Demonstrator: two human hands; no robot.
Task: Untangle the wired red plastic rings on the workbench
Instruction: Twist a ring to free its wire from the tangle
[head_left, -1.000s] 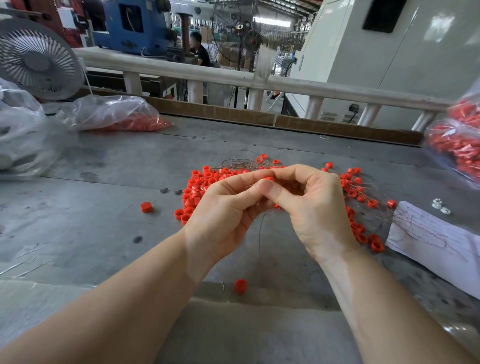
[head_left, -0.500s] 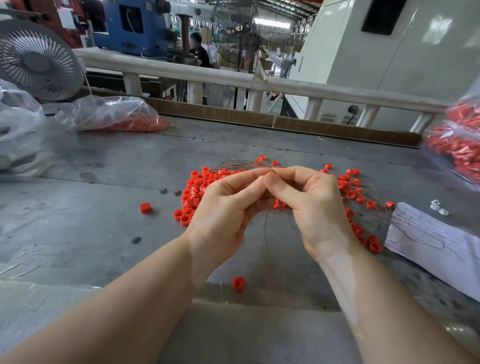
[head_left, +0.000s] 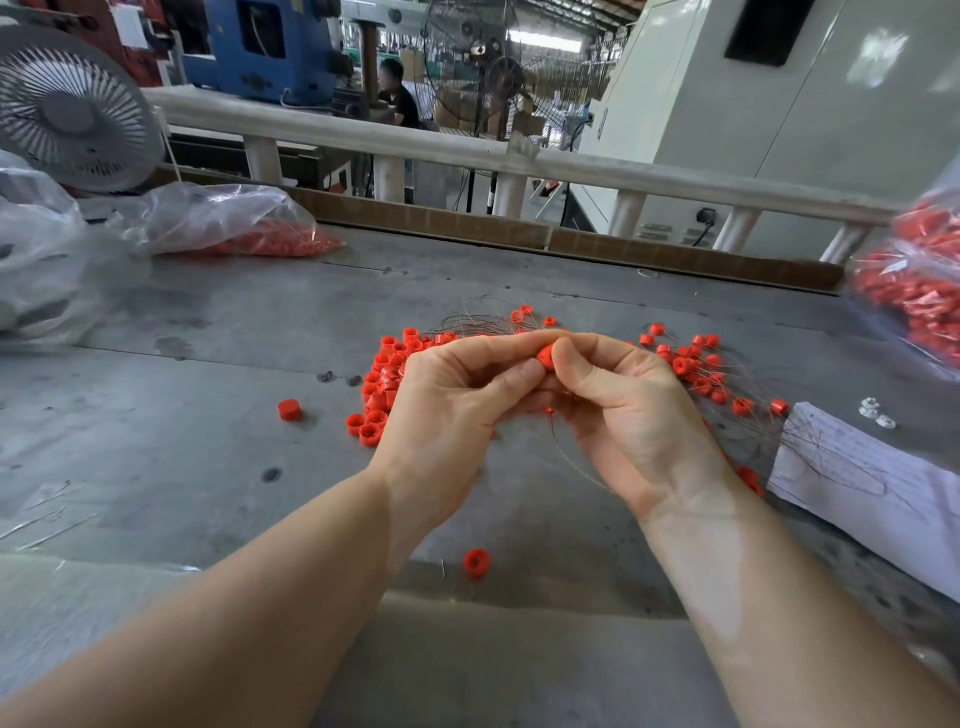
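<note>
A clear plastic bag (head_left: 223, 221) at the desk's (head_left: 156, 441) far left holds red rings, as does another bag (head_left: 914, 291) at the right edge. The paper sheet's (head_left: 857, 478) writing is unreadable. Left hand (head_left: 447, 410) and right hand (head_left: 628, 415) fingers together pinch 1 red ring (head_left: 545, 358) above the wired red rings (head_left: 387, 374).

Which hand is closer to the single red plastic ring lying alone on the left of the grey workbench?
Left. The left hand is just right of the single red plastic ring; the right hand lies further right, beyond the left hand.
</note>
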